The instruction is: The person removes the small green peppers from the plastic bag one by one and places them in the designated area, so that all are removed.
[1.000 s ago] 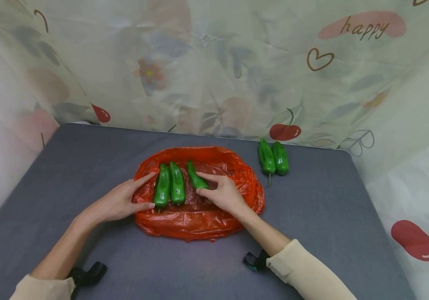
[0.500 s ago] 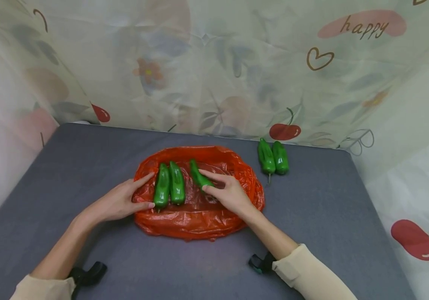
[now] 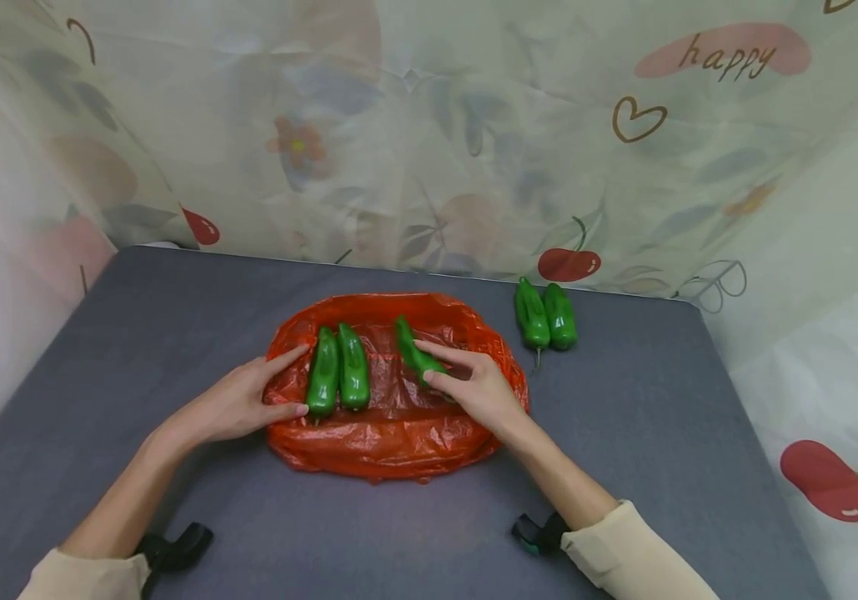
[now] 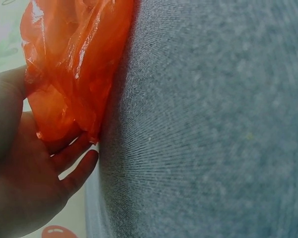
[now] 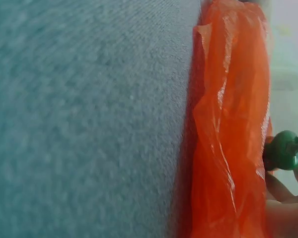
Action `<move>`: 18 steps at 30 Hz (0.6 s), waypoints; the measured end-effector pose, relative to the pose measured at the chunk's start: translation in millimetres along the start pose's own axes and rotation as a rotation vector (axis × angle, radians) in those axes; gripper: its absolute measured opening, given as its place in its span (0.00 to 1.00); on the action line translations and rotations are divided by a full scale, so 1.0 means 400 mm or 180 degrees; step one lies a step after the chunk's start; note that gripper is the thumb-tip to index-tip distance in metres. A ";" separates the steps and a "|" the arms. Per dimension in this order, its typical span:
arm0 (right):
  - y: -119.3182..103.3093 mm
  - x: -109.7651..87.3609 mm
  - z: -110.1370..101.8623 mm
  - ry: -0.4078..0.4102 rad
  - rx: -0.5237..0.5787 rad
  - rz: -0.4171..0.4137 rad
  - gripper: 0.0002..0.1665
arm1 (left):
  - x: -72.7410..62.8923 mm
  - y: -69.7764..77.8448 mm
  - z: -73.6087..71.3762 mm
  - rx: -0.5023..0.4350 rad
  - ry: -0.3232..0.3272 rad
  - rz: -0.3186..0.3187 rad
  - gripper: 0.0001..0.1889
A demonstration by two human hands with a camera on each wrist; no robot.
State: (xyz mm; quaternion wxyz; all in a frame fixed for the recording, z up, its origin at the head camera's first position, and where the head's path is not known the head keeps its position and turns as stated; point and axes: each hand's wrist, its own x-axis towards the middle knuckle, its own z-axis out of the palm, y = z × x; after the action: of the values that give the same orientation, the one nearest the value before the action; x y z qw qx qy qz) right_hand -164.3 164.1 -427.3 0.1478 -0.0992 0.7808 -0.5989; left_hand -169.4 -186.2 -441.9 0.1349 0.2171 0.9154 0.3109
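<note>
Shifted rightward, the right hand (image 3: 479, 387) pinches a third pepper (image 3: 409, 348) in the red bag (image 3: 379, 450); left hand (image 3: 232, 404) spread wide, two outer peppers (image 3: 531, 315) left.

A glossy, crinkled red bag (image 3: 387, 446) lies open near the far edge of the table (image 3: 624, 400); inside, two green peppers (image 3: 354, 371) lie side by side, a third green pepper (image 3: 411, 348) slanting to their right.

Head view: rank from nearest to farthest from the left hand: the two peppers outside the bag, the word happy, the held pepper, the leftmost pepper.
1. Leftmost pepper: in the bag, beside the left hand.
2. Held pepper: farther right, in the right hand.
3. Two peppers outside: on the table, beyond the bag's right side.
4. Word happy: backdrop, upper right.
</note>
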 end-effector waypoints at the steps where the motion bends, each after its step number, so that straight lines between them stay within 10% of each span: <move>1: 0.000 -0.004 -0.003 0.0004 -0.0013 -0.0024 0.26 | 0.000 0.000 0.000 -0.0003 0.0004 0.0002 0.47; 18: 0.007 -0.050 -0.070 0.0046 -0.0090 -0.0452 0.24 | -0.001 -0.001 0.000 -0.0003 -0.0009 -0.0003 0.48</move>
State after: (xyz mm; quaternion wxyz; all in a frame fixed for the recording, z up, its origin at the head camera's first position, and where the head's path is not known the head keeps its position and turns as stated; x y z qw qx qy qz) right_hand -155.4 196.8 -420.9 0.0978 -0.1520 0.7813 -0.5974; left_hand -169.2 -186.5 -442.0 0.1364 0.2171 0.9152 0.3109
